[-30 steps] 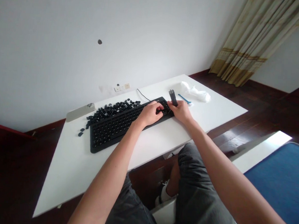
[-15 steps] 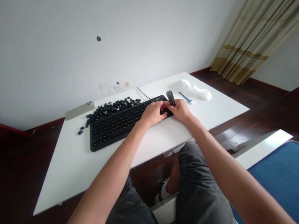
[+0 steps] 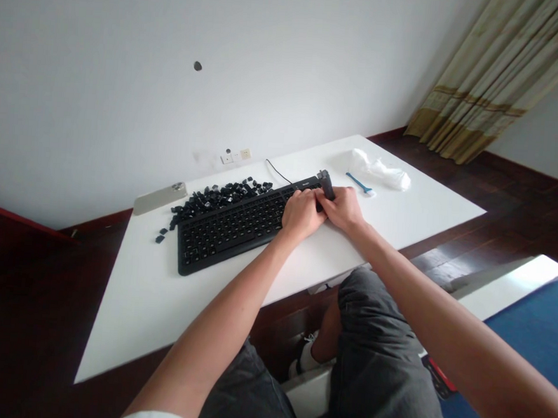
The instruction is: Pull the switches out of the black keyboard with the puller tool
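A black keyboard (image 3: 232, 231) lies slanted on the white table, with its key positions bare of caps over much of the left and middle. My right hand (image 3: 345, 207) is closed around a dark stick-like tool (image 3: 327, 184), which stands tilted over the keyboard's right end. Its lower tip is hidden by my fingers. My left hand (image 3: 302, 214) rests on the right part of the keyboard, fingers curled and touching my right hand; what they hold, if anything, is hidden. Behind the keyboard is a heap of loose black keycaps (image 3: 217, 197).
A phone (image 3: 160, 199) lies at the table's back left. To the right are a blue brush (image 3: 358, 182) and a crumpled white plastic bag (image 3: 380, 170). The keyboard cable (image 3: 278, 171) runs back toward the wall. A blue-cushioned seat (image 3: 540, 335) stands at the right.
The view has shifted, so the table sits slightly further right in the picture. My left hand has drawn closer against my right hand; the right still holds the dark tool.
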Demonstrator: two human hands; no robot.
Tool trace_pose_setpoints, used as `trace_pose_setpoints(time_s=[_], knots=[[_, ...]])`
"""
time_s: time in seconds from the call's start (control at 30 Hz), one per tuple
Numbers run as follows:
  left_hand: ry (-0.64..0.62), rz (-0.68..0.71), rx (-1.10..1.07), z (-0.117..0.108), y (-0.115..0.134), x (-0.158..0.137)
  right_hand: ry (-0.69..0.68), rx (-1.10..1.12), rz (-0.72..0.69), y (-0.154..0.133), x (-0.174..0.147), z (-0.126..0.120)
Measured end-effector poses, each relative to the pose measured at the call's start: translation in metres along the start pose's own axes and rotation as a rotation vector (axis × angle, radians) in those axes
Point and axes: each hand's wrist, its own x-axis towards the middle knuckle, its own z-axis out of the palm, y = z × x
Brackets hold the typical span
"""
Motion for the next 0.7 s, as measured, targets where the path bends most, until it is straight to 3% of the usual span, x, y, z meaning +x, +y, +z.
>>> trace_pose_setpoints(time_s=[0.53, 0.7], knots=[[-0.043, 0.012, 0.185, 0.008, 0.009, -0.012, -0.003, -0.125, -0.093, -0.005, -0.010, -0.002], [-0.091, 0.097, 0.196, 0.008, 0.008, -0.013, 0.001, -0.134, -0.129, -0.002, -0.009, -0.002]])
